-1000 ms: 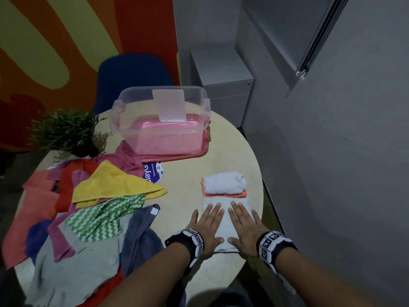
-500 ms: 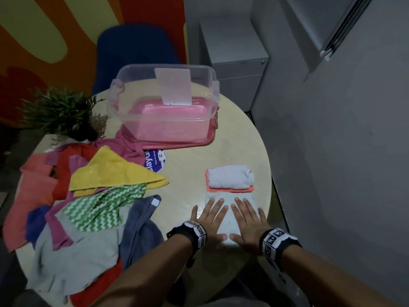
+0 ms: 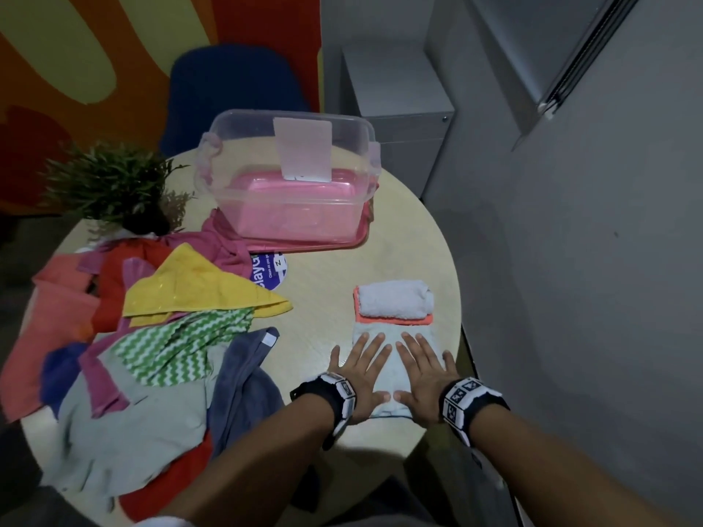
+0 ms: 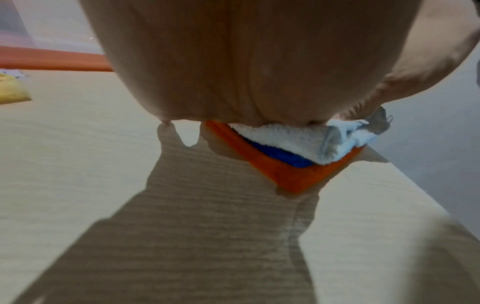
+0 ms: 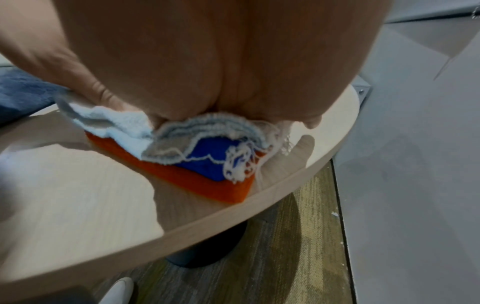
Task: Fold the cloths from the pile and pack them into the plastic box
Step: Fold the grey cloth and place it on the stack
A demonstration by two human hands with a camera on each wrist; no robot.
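Flat on the pale cloth point(image 3: 393, 365), both my hands press it down with fingers straight and spread, gripping nothing: left hand point(image 3: 359, 368) on its left half, right hand point(image 3: 424, 374) on its right half, thumbs nearly meeting at the near edge. That cloth lies at the 5 o'clock edge of the round table point(image 3: 331, 294), its long axis running from me toward 12 o'clock, where its far end meets the folded stack point(image 3: 393, 302) of a white towel over an orange one. Both wrist views show a blue layer between those two.

I judge the cloth light, soft and limp, likely to sag and lose its crease if lifted by one corner; the sensible hold is a pinch at both near corners, folding away from me. The plastic box point(image 3: 289, 180) sits at 12 o'clock, open, on a pink lid. The unfolded pile point(image 3: 152, 336) spreads from 7 to 10 o'clock.
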